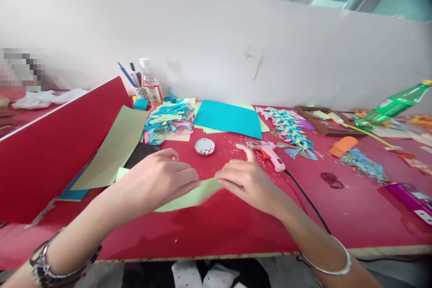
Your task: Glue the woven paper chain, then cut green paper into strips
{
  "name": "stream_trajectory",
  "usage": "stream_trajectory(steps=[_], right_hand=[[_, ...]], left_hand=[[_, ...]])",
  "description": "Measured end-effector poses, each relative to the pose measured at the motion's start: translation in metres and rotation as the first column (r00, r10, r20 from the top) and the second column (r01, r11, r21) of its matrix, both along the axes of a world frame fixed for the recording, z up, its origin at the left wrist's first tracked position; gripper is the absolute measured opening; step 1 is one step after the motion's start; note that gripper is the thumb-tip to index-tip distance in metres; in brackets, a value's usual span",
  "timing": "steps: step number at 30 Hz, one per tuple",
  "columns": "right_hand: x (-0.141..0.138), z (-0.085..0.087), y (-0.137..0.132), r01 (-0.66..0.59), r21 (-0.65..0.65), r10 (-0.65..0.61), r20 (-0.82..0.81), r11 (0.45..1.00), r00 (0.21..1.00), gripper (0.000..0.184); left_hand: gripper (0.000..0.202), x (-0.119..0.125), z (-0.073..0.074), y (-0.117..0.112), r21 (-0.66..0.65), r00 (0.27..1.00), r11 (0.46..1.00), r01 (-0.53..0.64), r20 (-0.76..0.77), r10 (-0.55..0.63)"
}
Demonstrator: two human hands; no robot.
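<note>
A strip of pale green paper (189, 198) spans the space between my two hands, above the red tabletop. My left hand (165, 175) is closed over its left part, fingers pointing right. At the strip's right end, my right hand (248, 180) pinches the edge between thumb and fingers, with the index finger raised. Just beyond the hands lie a white round lid (204, 146) with small dark bits in it and a pink glue gun (270, 153). The glue gun's nozzle points left, near my raised finger.
A red board (67, 139) leans at left with olive paper (114, 148) against it. Behind are cut paper strips (172, 117), a blue sheet (229, 119), a plastic bottle (152, 85) and a braided paper piece (290, 130). At right, a green bottle (391, 108) tilts; a black cord (307, 198) runs frontward.
</note>
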State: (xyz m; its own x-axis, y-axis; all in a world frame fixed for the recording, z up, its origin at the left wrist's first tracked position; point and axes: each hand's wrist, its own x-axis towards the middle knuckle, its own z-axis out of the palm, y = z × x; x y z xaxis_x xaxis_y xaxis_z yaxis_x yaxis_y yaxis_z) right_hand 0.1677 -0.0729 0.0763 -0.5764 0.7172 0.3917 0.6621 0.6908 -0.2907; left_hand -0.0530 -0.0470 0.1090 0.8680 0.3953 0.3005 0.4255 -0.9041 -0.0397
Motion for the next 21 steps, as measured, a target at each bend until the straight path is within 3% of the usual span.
stream_trajectory(steps=[5, 8, 12, 16, 21], right_hand=[[-0.014, -0.007, 0.008, -0.085, -0.057, 0.086, 0.01, 0.995, 0.996, 0.024], [-0.019, -0.006, 0.01, -0.077, -0.072, 0.079, 0.025, 0.994, 0.997, 0.027], [-0.016, -0.001, 0.011, -0.102, -0.192, 0.095, -0.044, 0.976, 0.994, 0.028], [-0.001, 0.002, 0.011, -0.09, -0.229, 0.076, -0.071, 0.969, 0.995, 0.025], [0.04, 0.005, 0.01, -0.008, -0.215, -0.004, -0.055, 0.977, 0.998, 0.024]], left_hand=[[0.016, 0.009, -0.008, -0.002, 0.032, 0.991, 0.995, -0.094, -0.097, 0.096], [0.022, 0.015, -0.018, 0.001, 0.158, 0.998, 0.986, -0.057, -0.023, 0.061], [0.025, 0.01, -0.028, 0.007, 0.303, 0.998, 0.953, -0.032, 0.069, 0.012], [0.027, -0.011, -0.032, 0.013, 0.314, 0.999, 0.949, -0.027, 0.025, 0.02], [0.021, -0.061, -0.032, 0.021, 0.227, 0.989, 0.963, -0.145, 0.019, 0.145]])
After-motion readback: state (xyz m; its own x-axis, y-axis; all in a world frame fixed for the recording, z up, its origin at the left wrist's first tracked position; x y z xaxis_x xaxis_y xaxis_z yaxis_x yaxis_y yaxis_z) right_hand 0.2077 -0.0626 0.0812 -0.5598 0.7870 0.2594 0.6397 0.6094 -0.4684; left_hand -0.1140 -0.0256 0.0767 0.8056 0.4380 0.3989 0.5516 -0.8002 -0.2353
